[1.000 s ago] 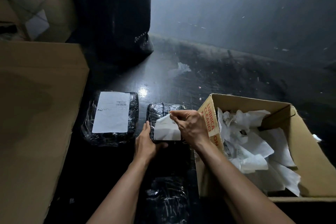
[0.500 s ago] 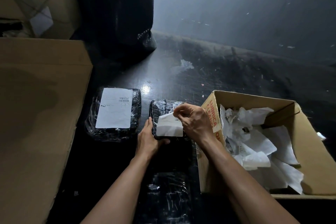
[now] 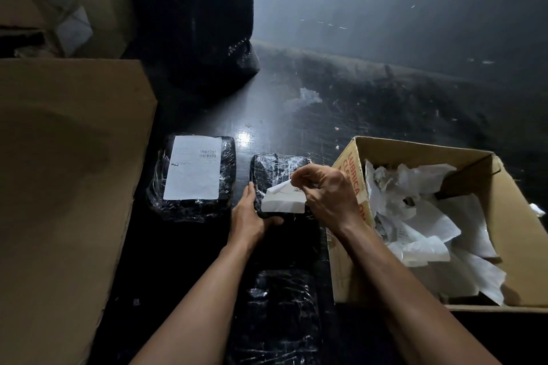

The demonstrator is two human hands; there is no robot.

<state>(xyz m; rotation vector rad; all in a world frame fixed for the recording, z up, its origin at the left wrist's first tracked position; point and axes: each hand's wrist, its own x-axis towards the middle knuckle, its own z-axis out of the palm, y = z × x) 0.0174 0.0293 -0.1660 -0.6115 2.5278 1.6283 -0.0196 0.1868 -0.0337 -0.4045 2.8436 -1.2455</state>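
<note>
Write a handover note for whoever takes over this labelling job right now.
Left hand grips the near left corner of the middle package.
Right hand pinches the curled top edge of the white label; its lower part lies on that package.
Done: the left package bears a flat label.
Left: this label, and the near package, which shows none.
Cardboard box of crumpled paper sits right.

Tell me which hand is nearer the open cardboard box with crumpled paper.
Right. The right hand pinches the white label directly beside the box, at its left wall. The left hand holds the wrapped package at its near-left edge, farther away.
</note>
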